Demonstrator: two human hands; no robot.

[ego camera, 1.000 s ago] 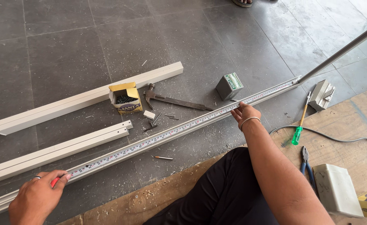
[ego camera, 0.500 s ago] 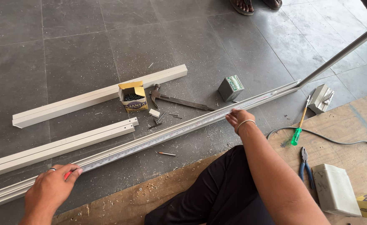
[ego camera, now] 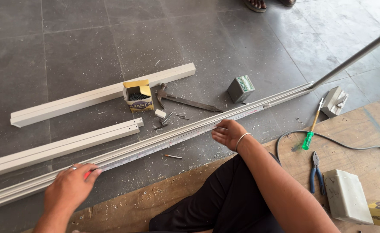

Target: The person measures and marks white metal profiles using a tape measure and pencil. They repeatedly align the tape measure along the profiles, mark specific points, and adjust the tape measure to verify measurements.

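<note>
A long white channel strip lies diagonally across the grey tiled floor, with a steel measuring tape stretched along its near side. My left hand presses down on the strip near its left end, with something red under the fingers. My right hand rests fingertips on the strip and tape near the middle, a bangle on the wrist. I sit with a black-clothed leg close to the strip.
Two more white channel pieces lie beyond. Near them are a yellow box of nails, a hammer, a green box, loose screws. On plywood at right: green screwdriver, pliers, cable, white box.
My right hand has slid left along the strip and tape. My left hand has shifted right along the strip, and the view has moved right.
</note>
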